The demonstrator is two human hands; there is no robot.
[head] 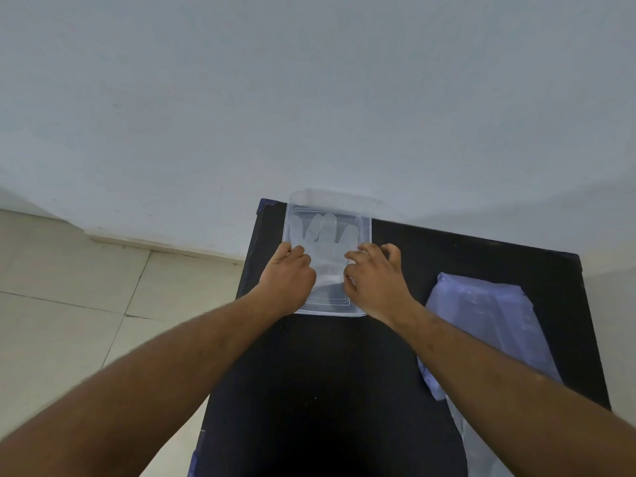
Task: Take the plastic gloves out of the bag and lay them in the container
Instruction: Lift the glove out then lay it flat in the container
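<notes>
A clear rectangular plastic container (pixel 364 228) stands at the far left of a black table (pixel 309 373). A see-through plastic glove (pixel 325 232) lies flat inside it, fingers pointing away from me. My left hand (pixel 287 277) rests on the container's left side with curled fingers touching the glove's left edge. My right hand (pixel 375 280) presses on the glove's right edge with bent fingers. The cuff end of the glove is partly hidden between my hands. The pale bluish plastic bag (pixel 488 325) lies flat to the right of the container.
The table's far edge meets a pale wall (pixel 309 98). Tiled floor (pixel 69 304) shows to the left of the table. Part of the bag hangs over the table's right front edge.
</notes>
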